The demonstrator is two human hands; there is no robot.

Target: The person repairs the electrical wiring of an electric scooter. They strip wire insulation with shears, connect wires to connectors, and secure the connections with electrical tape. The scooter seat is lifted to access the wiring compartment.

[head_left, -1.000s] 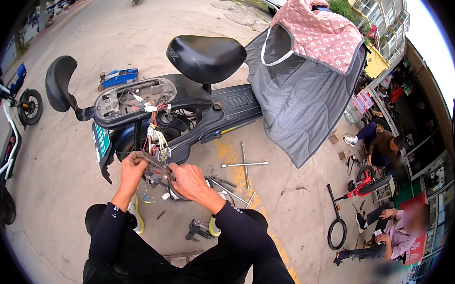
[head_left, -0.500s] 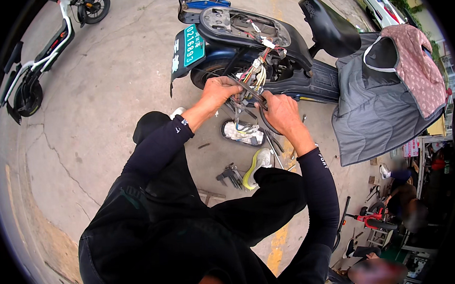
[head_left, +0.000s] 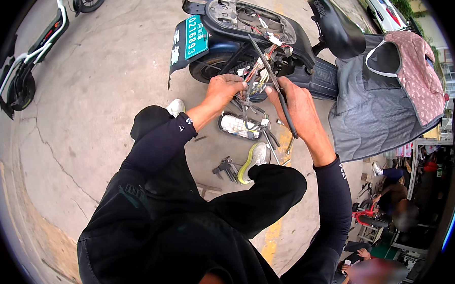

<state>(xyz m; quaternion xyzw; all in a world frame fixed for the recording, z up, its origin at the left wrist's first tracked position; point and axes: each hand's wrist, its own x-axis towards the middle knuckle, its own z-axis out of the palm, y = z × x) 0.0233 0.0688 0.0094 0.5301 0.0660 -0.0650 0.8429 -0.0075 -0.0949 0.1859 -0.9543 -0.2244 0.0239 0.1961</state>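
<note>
Beside the black electric scooter [head_left: 318, 79] with exposed wiring [head_left: 259, 72] at its rear, my left hand [head_left: 224, 92] is closed, pinching some of the wires. My right hand [head_left: 296, 108] is closed on a long dark strip [head_left: 262, 56], which runs diagonally across the wire bundle up toward the open seat base [head_left: 226, 20]. Below my hands a silver boxy part [head_left: 235, 125] lies on the ground among cables. A cross-shaped wrench is partly hidden behind my right hand.
A white scooter [head_left: 38, 54] stands at left. The black seat [head_left: 342, 28] and a pink-grey cover [head_left: 358, 116] are right. Two people [head_left: 395, 193] [head_left: 340, 271] sit near a shopfront and red bike [head_left: 368, 217]. A metal tool [head_left: 226, 167] lies between my feet.
My view swung downward and left, shifting the scooter rightward. In the last half second, my right hand moved right and the dark strip swung steeper, away from my left fingers.
</note>
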